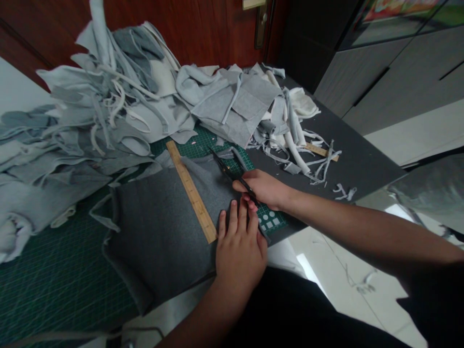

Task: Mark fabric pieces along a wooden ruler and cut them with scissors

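Note:
Dark grey fabric (155, 232) lies spread over a green cutting mat (65, 280). Across the fabric rests a wooden ruler (192, 193), slanting from upper left to lower right. My left hand (241, 246) presses flat on the cloth with its fingers stretched out, close to the ruler's lower end. In my right hand (266, 188) are black scissors (230, 171), fingers wrapped round the handles. Their blades point up and left along the fabric's right edge, beside a narrow strip (235, 157) that curls away. Whether the blades are parted is hard to make out.
Heaped grey and white fabric scraps (232, 96) line the back of the table, with a tall pile (108, 87) at the left. Thin offcuts (322, 154) lie around another wooden ruler (321, 151) at the right. Behind stands a reddish-brown door (203, 29). Pale floor tiles (355, 261) show beyond the table edge.

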